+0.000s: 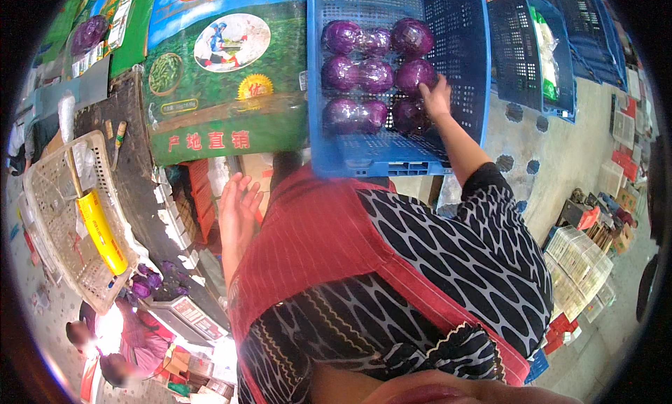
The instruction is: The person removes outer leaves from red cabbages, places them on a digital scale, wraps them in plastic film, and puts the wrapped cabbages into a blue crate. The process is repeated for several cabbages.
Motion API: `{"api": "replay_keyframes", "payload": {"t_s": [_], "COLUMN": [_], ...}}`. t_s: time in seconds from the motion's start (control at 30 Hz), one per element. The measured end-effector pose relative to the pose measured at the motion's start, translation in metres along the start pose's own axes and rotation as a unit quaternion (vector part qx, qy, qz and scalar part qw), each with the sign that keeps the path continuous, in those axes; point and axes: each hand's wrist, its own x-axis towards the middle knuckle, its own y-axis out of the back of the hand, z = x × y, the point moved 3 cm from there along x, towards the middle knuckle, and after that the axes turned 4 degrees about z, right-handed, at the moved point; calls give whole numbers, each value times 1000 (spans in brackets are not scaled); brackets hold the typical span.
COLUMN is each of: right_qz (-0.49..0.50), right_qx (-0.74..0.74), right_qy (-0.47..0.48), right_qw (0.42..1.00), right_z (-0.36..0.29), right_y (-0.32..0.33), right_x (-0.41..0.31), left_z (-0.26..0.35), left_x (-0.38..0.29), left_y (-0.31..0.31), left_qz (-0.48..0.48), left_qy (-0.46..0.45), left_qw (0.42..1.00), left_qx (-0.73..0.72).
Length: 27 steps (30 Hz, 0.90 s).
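Observation:
Several red cabbages (376,75), most with a shiny film-like surface, lie in rows in a blue perforated plastic crate (399,151) in front of me. My right hand (437,95) reaches over the crate's right side. Its fingers touch or nearly touch the right edge of the middle cabbage (415,77) in the right column; whether it grips that cabbage I cannot tell. My left hand (240,210) hangs beside the red apron (320,225), fingers apart and palm empty, below a green printed sheet (226,115) that lies left of the crate.
At left, a white perforated basket (52,236) holds a yellow roll (102,231) on a rod, near a wooden-handled knife (118,139). Another red cabbage (89,35) lies upper left. More blue crates (517,52) stand at right. People (142,336) are at lower left.

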Motion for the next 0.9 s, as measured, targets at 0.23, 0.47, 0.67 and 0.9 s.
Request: {"api": "replay_keyframes", "payload": {"t_s": [0.23, 0.47, 0.67, 0.9], "right_qz": [-73, -8, 14, -22], "right_qx": [-230, -491, -487, -319], "right_qy": [271, 274, 278, 118], "right_qw": [932, 827, 828, 940], "right_z": [-39, -46, -40, -63], "right_y": [-11, -64, -76, -57], "right_x": [26, 22, 21, 40], "left_z": [6, -5, -16, -43], "left_x": [2, -10, -33, -46], "left_y": [7, 23, 48, 76], "left_qz": [5, 29, 96, 81], "left_qy": [7, 9, -9, -3], "left_qw": [1000, 999, 995, 993], "left_qx": [25, 24, -20, -88]}}
